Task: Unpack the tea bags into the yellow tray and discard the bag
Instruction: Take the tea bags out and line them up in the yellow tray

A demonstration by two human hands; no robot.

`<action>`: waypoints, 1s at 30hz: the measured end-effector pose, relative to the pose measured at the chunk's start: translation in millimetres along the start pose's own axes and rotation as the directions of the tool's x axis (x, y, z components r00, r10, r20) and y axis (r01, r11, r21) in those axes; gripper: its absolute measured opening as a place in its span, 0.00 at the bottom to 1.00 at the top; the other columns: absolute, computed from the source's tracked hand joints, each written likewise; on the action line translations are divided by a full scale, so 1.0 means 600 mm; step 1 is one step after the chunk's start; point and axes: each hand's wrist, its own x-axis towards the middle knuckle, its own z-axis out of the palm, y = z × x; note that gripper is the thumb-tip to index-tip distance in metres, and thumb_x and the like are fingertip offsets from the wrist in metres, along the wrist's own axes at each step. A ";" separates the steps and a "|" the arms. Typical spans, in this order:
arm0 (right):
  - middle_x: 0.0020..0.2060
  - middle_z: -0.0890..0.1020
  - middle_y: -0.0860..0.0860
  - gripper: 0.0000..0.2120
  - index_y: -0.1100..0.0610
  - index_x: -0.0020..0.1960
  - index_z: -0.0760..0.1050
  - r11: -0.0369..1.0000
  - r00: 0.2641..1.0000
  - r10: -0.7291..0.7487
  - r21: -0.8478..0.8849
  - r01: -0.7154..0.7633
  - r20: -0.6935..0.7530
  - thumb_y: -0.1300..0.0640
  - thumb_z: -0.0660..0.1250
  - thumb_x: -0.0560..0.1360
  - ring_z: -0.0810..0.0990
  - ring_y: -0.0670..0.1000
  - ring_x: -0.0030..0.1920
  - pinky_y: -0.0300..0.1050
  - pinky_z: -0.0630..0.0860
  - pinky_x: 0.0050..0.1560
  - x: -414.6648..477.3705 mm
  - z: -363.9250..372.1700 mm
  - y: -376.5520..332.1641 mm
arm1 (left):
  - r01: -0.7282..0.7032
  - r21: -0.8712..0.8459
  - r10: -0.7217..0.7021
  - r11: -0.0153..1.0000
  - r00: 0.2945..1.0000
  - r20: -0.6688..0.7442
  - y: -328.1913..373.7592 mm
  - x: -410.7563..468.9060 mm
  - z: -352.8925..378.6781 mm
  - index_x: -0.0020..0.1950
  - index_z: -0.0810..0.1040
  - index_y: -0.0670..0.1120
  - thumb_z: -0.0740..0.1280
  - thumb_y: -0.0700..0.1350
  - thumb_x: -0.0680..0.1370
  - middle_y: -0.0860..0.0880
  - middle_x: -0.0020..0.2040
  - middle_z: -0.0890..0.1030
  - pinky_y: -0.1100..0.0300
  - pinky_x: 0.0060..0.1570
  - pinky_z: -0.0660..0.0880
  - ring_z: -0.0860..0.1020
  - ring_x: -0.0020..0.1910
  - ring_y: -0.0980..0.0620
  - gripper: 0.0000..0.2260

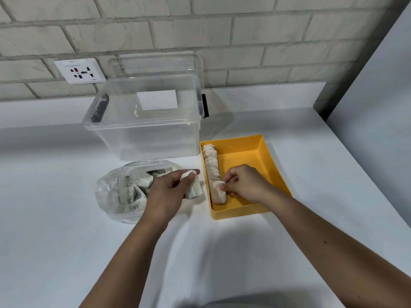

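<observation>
Both hands grip tea bags

Left hand (169,190) curls round a few tea bags (194,192) beside the clear plastic bag (121,192); right hand (244,185) pinches the near end of the white row (211,165) along the left wall of the yellow tray (240,158).

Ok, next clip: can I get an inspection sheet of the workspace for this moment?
Surface: white counter, bare in front.
Job's things: yellow tray with a row of tea bags along its left wall; plastic bag left of the tray, more tea bags inside.
Clutter: clear storage box behind the bag and tray.
Grippers: left hand grips loose tea bags between bag and tray; right hand pinches the end tea bag at the row's near end.
Cables: nothing seen.
Surroundings: brick wall with a wall socket.
</observation>
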 end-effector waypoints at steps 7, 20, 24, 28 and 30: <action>0.44 0.80 0.43 0.15 0.50 0.52 0.79 0.983 0.985 -0.106 -0.163 0.084 -0.134 0.51 0.78 0.68 0.77 0.41 0.41 0.37 0.72 0.44 -0.009 0.000 -0.010 | 0.001 0.003 -0.001 1.000 1.000 0.001 0.002 0.008 0.002 0.55 0.85 0.48 0.71 0.43 0.78 0.49 0.45 0.85 0.64 0.42 0.81 0.81 0.43 0.54 0.07; 0.29 0.78 0.41 0.06 0.49 0.38 0.80 0.991 0.971 -0.135 -0.006 0.136 -0.198 0.50 0.75 0.71 0.75 0.43 0.34 0.39 0.69 0.37 -0.047 -0.043 -0.021 | 0.018 0.045 -0.019 0.999 0.999 0.029 0.005 0.010 0.028 0.53 0.84 0.47 0.71 0.39 0.77 0.47 0.41 0.84 0.58 0.44 0.83 0.83 0.39 0.52 0.06; 0.33 0.82 0.48 0.07 0.52 0.39 0.81 0.999 0.999 0.044 -0.021 -0.044 0.029 0.51 0.77 0.69 0.77 0.46 0.35 0.43 0.74 0.40 -0.036 -0.034 0.004 | 0.047 0.229 -0.052 0.972 0.999 0.016 -0.024 0.006 0.017 0.57 0.84 0.44 0.71 0.39 0.77 0.48 0.41 0.85 0.57 0.42 0.83 0.86 0.39 0.51 0.09; 0.38 0.86 0.56 0.10 0.57 0.43 0.82 0.995 0.983 0.103 -0.004 -0.103 0.153 0.56 0.79 0.67 0.79 0.49 0.34 0.50 0.79 0.49 -0.019 -0.006 0.007 | 0.050 0.299 -0.072 0.953 0.995 0.063 -0.026 -0.001 0.022 0.57 0.84 0.45 0.73 0.43 0.76 0.49 0.42 0.86 0.58 0.44 0.83 0.86 0.38 0.54 0.10; 0.35 0.85 0.54 0.09 0.57 0.42 0.81 0.995 0.983 0.104 -0.007 -0.104 0.151 0.56 0.79 0.67 0.78 0.48 0.32 0.48 0.78 0.46 -0.014 0.003 0.007 | 0.062 0.306 -0.089 0.950 0.993 0.074 -0.027 -0.003 0.025 0.56 0.84 0.45 0.74 0.43 0.75 0.49 0.41 0.86 0.59 0.43 0.83 0.86 0.38 0.54 0.10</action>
